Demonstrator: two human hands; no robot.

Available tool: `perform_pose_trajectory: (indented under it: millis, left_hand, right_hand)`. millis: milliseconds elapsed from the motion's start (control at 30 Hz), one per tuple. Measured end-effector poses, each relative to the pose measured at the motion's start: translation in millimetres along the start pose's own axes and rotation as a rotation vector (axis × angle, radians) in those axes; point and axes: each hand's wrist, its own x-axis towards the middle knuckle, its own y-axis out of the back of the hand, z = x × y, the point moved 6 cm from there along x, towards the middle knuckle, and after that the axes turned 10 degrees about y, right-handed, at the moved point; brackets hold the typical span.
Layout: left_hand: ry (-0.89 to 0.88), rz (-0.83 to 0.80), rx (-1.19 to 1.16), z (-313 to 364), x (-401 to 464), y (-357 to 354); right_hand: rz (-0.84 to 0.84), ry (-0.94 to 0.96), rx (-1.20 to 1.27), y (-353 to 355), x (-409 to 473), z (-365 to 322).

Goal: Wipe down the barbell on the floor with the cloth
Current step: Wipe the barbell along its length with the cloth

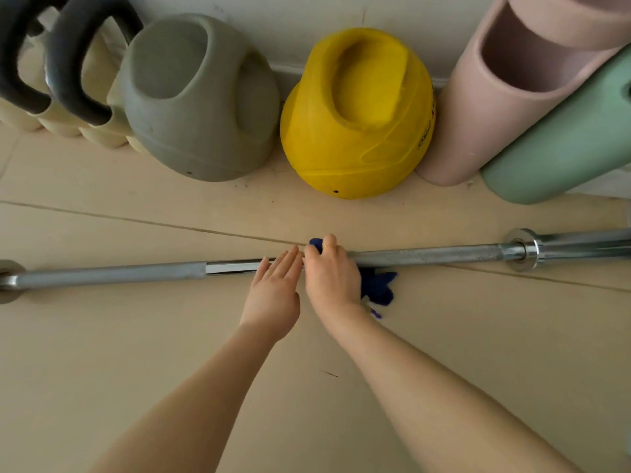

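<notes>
Your right hand (329,271) curls over the blue cloth (377,288) and pinches it round the barbell (426,256), which lies across the middle of the frame on the floor (170,353), a grip that likely lets the cloth slide along the shaft. Your left hand (275,288) rests just beside it, fingers straight and together on the bar, probably to stop it rolling. The pink tube (478,107) at the upper right shows only a dark hollow.

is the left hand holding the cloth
No, the left hand lies open with straight fingers at the barbell; the right hand grips the blue cloth on the bar.
</notes>
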Motion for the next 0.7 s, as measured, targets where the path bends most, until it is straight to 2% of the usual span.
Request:
perform_pose_trajectory:
  millis: [100,133,233,300,367,467,567,600,700]
  left_hand:
    - [0.006,0.003,-0.022,1.2,-1.8,0.6]
    - [0.009,0.006,-0.022,1.8,-3.0,0.1]
    - [0.022,0.012,0.006,5.1,-9.6,-3.1]
    - [0.018,0.032,0.006,7.3,-15.8,-6.0]
    - [0.023,0.060,-0.041,7.9,-21.6,-6.9]
    - [0.026,0.047,-0.030,5.4,-29.1,-8.6]
    - [0.053,0.013,0.025,6.6,-32.9,-9.5]
    - [0.058,0.001,0.044,7.2,-33.1,-9.5]
    - [0.110,-0.008,0.061,9.7,-30.4,-9.4]
  right_hand:
    - [-0.004,0.086,-0.086,6.9,0.5,25.2]
    - [-0.010,0.057,-0.120,10.0,-0.9,41.8]
    - [0.014,-0.216,-0.127,20.0,-14.2,89.5]
    - [0.036,-0.285,-0.084,17.7,-20.5,83.8]
    - [0.039,-0.212,-0.018,8.3,-18.1,56.0]
    - [-0.032,-0.006,-0.011,-4.3,-13.7,12.1]
    - [-0.040,0.059,-0.095,4.1,-12.2,34.0]
    - [-0.008,-0.001,-0.136,10.2,-15.7,58.5]
    - [0.187,-0.378,-0.154,37.9,-51.5,149.6]
